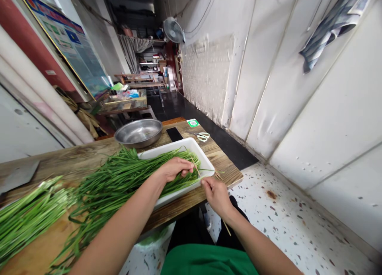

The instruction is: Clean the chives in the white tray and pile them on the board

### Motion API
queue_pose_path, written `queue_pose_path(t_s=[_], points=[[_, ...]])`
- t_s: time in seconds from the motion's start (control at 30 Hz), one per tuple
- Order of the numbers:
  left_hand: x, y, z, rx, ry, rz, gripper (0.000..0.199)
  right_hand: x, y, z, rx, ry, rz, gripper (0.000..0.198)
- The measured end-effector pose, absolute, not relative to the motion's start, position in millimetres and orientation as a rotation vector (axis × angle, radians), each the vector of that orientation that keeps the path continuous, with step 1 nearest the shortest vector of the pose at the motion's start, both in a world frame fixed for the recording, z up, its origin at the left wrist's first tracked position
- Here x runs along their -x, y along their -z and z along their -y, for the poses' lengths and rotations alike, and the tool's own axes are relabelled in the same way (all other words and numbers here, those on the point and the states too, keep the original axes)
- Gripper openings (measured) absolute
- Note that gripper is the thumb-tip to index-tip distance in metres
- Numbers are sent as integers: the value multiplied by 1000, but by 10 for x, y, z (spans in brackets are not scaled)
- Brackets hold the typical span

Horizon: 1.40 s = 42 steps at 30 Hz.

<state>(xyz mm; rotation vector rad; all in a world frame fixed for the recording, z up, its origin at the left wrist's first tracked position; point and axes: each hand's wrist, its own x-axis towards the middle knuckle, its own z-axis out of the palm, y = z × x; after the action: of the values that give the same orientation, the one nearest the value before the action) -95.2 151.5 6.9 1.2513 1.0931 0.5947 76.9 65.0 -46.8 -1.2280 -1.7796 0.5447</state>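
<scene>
Across the wooden table [221, 159], garlic chives [119, 171] are lying partly inside a white tray [205, 159]. The left hand [176, 169] is pinching a straw strand [195, 165]; the right hand [217, 195], fingers drawn together, is apparently gripping it too. Straw handling seems underway, calling for firm pinches.

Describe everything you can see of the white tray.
The white tray is shallow, rectangular, round-cornered and plastic-looking, with a smooth rim. It sits flat on the wooden table, near the edge. Green stalks fill most of it and hide its left end. The right hand is by its near corner; contact is unclear.
</scene>
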Motion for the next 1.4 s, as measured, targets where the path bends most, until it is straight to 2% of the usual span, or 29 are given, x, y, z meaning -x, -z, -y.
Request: queue_pose_path(t_s=[0.3,0.43,0.6,0.77,0.9,1.07,1.27,1.4], points=[[827,-129,-1340,-1499,-474,-1022,23,-697,371,-765,1228,-500,1740,25],[899,-188,-1357,-1743,-421,-1065,29,-690,394,-755,1204,-515,1700,25],[1081,-108,-1517,-2087,-587,-1635,24,-738,485,-642,1214,-568,1634,22],[1079,52,-1607,-2362,-343,-1858,14,-757,550,-570,1225,-625,1632,24],[1075,51,-1602,-2304,-390,-2071,17,-762,552,-559,1214,-644,1616,24],[1100,66,-1555,-2239,-202,-2087,14,-780,536,-546,1215,-661,1621,24],[1015,23,-1582,-2413,-467,-2006,18,-778,530,-557,1216,-659,1631,25],[917,-117,-1722,-2497,-311,-1973,17,-779,526,-597,1216,-665,1642,25]])
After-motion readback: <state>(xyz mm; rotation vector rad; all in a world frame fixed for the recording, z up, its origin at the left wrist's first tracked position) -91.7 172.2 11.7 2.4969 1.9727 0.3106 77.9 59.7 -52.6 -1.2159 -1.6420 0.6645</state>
